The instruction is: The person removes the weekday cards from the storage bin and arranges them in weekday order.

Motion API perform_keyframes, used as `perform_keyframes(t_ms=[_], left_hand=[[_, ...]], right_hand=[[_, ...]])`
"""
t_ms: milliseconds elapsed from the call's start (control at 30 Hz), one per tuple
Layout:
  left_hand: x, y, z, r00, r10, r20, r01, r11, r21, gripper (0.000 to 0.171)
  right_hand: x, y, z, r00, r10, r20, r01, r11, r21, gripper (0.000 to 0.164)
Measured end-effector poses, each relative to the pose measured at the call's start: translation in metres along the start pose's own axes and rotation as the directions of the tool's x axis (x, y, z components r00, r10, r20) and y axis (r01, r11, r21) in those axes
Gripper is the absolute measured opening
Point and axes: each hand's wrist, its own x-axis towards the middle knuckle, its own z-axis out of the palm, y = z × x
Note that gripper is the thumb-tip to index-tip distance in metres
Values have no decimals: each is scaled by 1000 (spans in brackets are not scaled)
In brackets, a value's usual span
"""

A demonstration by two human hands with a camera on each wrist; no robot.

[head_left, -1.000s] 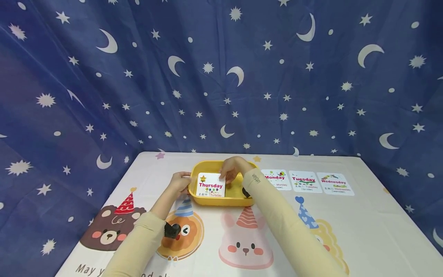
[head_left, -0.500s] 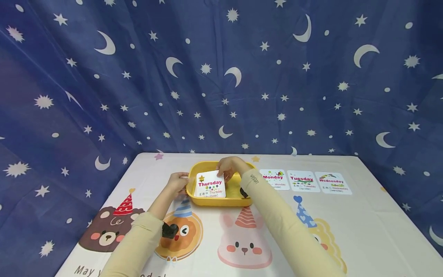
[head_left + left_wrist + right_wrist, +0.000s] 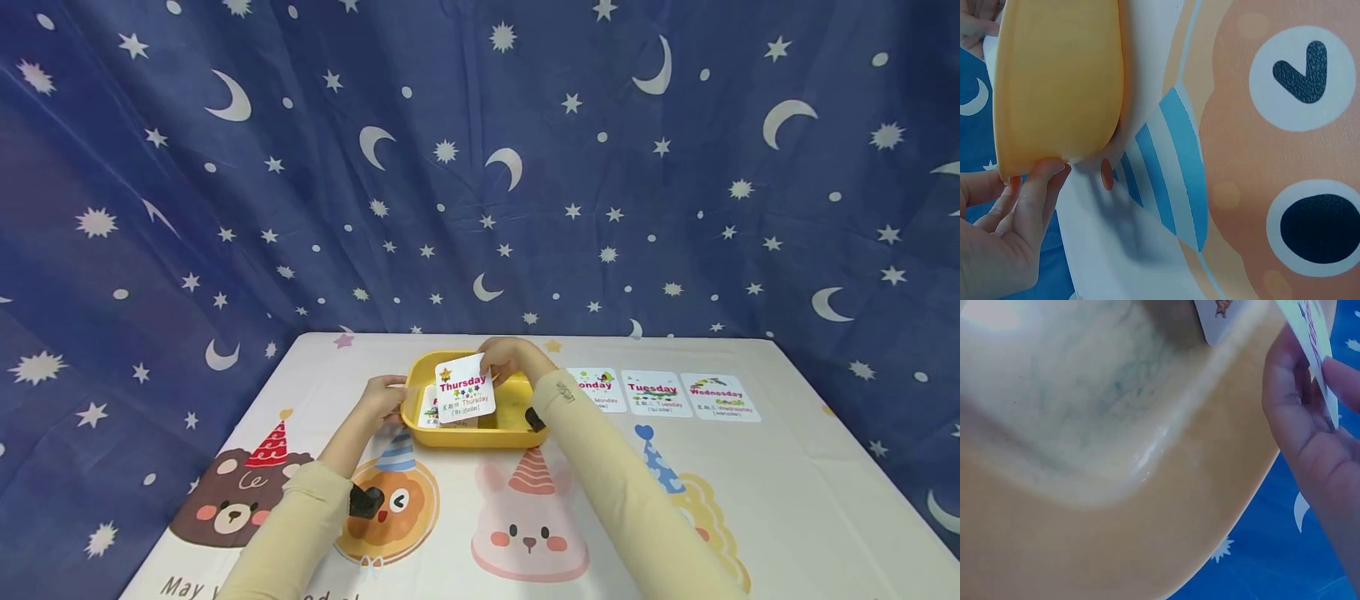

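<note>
My right hand [image 3: 510,358] pinches the right edge of a white Thursday card [image 3: 465,388], raised and tilted over the yellow tray [image 3: 517,437]. In the right wrist view the thumb and fingers of that hand [image 3: 1316,437] have the card [image 3: 1314,350] between them. Beneath it in the tray lies another white card [image 3: 430,412], its print mostly covered. With fingers and thumb, my left hand [image 3: 381,398] grips the left end of the tray; the left wrist view shows this hand [image 3: 1016,219] pinching the rim of the yellow tray [image 3: 1063,81].
To the right of the tray stand three cards in a row: Monday [image 3: 600,390], Tuesday [image 3: 656,394] and Wednesday [image 3: 722,397]. The white tablecloth [image 3: 810,500] has printed cartoon animals. A blue curtain [image 3: 480,208] with moons and stars hangs behind the table.
The right hand has lifted the Thursday card up and slightly right from inside the tray, uncovering part of another card. The left hand keeps its grip on the tray.
</note>
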Motion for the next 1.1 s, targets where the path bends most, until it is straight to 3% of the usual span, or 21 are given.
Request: perform_keyframes(t_ms=[67, 133, 233, 367, 533, 833, 1100], left_hand=[[0, -1, 0, 1000, 6, 8, -6, 1000, -4, 43], [0, -1, 1, 1000, 13, 16, -13, 1000, -13, 43], [0, -1, 2, 1000, 20, 22, -20, 1000, -23, 42], [1, 0, 4, 1000, 22, 18, -22, 999, -23, 42], [2, -1, 5, 1000, 18, 8, -18, 1000, -24, 43], [-1, -2, 5, 997, 82, -4, -82, 997, 1, 42], [-10, -6, 1, 991, 131, 16, -131, 991, 6, 41]], right_hand=[[-3, 0, -2, 999, -5, -35, 6, 1000, 26, 55], [-28, -7, 6, 994, -21, -107, 24, 999, 27, 51], [-44, -8, 9, 987, -60, -150, 77, 991, 111, 54], [-48, 0, 4, 976, -113, -184, 154, 962, 226, 49], [-55, 5, -1, 958, -124, -259, 193, 945, 264, 37], [-104, 4, -4, 942, -52, -331, 181, 911, 371, 54], [-138, 37, -25, 925, -69, -374, 209, 915, 346, 57]])
